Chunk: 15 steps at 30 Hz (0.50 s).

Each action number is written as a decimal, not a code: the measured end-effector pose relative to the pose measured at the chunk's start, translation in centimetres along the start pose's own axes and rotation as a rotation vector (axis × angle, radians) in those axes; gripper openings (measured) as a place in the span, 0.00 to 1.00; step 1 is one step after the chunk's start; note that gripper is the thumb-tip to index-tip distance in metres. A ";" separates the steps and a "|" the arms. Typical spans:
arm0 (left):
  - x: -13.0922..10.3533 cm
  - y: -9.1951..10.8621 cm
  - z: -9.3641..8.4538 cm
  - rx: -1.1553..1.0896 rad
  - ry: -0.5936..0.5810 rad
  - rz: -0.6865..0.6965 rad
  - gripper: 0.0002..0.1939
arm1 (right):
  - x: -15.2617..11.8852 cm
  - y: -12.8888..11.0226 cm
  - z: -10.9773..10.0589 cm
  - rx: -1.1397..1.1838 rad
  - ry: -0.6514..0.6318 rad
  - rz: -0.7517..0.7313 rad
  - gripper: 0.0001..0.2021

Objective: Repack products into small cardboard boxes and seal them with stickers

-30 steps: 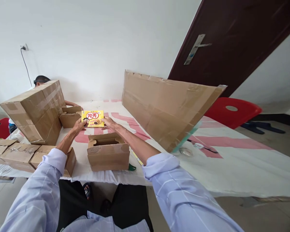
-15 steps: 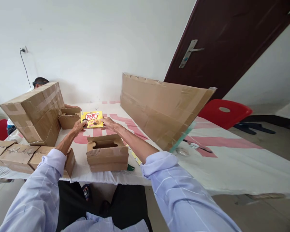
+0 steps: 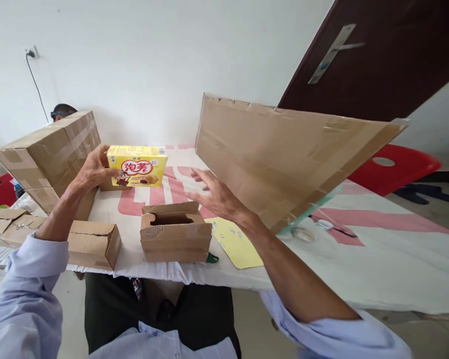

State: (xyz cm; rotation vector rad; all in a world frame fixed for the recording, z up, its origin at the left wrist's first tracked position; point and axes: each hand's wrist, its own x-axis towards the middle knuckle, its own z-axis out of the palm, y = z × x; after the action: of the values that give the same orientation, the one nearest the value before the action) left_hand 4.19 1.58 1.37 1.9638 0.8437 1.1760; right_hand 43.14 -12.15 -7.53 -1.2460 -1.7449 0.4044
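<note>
The left hand [image 3: 96,167] grips the yellow pastry box [image 3: 136,167] by its left end, thumb on the front and the other fingers largely hidden. That end grip leaves most of the printed front uncovered and turned toward the wearer. The box is held up off the table, beyond the open carton and slightly to its left. The right hand [image 3: 217,199] holds nothing; its fingers are loosely spread, apart from the box and to its right.

Nearer, the open cardboard carton [image 3: 175,244] stands with its mouth upward, which presumably keeps its inside within reach of both hands. Just right of it lies a yellow sheet [image 3: 243,247] with small printed marks, flat on the cloth-covered table [image 3: 377,274].

To the left, small closed cartons [image 3: 92,244] line the near edge, perhaps to stay out of the way. Farther left, large taped boxes [image 3: 60,162] partly hide a co-worker [image 3: 63,110]. Far right, a broad cardboard panel [image 3: 277,159] leans upright, possibly as a screen, before a red chair [image 3: 400,172].
</note>
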 end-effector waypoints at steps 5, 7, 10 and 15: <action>-1.3 -9.6 -3.2 0.177 0.070 -0.392 0.38 | -4.2 6.1 0.2 -0.002 -0.358 0.371 0.34; -1.4 -12.7 -3.7 0.227 0.093 -0.451 0.36 | -4.7 7.0 1.2 0.049 -0.384 0.397 0.27; -0.9 -16.3 -3.8 0.302 0.139 -0.498 0.35 | -4.4 7.3 2.7 0.154 -0.354 0.460 0.25; 0.6 -19.7 -2.6 0.398 0.194 -0.484 0.33 | -0.6 7.5 5.2 0.233 -0.287 0.486 0.23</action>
State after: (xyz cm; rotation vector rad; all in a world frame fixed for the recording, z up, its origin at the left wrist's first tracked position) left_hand -1.53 13.56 -13.50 1.8000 1.6525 0.9656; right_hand 43.13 -8.21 -15.75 -1.4880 -1.5516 1.0835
